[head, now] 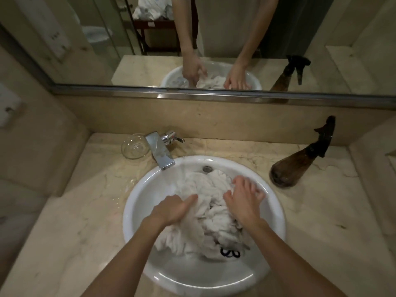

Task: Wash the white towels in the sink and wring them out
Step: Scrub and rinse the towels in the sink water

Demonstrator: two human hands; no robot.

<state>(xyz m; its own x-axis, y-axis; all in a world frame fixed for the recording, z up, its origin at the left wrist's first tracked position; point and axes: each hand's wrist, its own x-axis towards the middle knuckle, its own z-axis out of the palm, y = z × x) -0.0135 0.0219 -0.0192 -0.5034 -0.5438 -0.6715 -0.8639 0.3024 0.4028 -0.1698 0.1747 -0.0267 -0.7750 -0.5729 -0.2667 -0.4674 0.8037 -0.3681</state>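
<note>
A crumpled heap of wet white towels [205, 211] fills the round white sink [137, 202]; a dark blue logo shows on its near edge. Water runs from the chrome tap [159, 152] onto the heap's far left side. My left hand [174, 207] is on the left of the heap, fingers curled down into the cloth and gripping a fold. My right hand [245, 196] lies flat on the right side of the heap, fingers spread, pressing down without gripping.
A clear glass bowl [135, 146] stands left of the tap. A brown spray bottle [300, 161] with a black trigger stands on the marble counter [85, 211] to the right. The mirror [192, 39] behind the sink reflects my arms and more towels on a stand.
</note>
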